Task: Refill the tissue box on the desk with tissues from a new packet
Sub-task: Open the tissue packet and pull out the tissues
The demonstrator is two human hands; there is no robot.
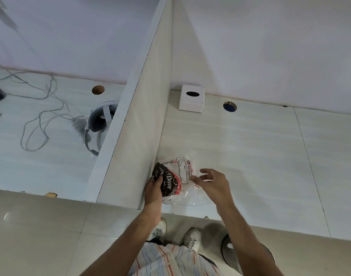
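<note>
Clear tissue packet (183, 177) lies on the desk (250, 156), tissue box (191, 99) at its 12 o'clock. Left hand (153, 189) grips its dark Dove-printed end; right hand (215, 184) hovers spread, empty. Probably light, soft, slippery: pinch loose film.

I see the white tissue box (191, 100) standing upright at the back of the counter (250, 156), near its back-left corner, with its dark oval slot facing up. The clear plastic tissue packet (181, 172), printed BIG TISSUES, lies crumpled near the front edge, left side.
</note>
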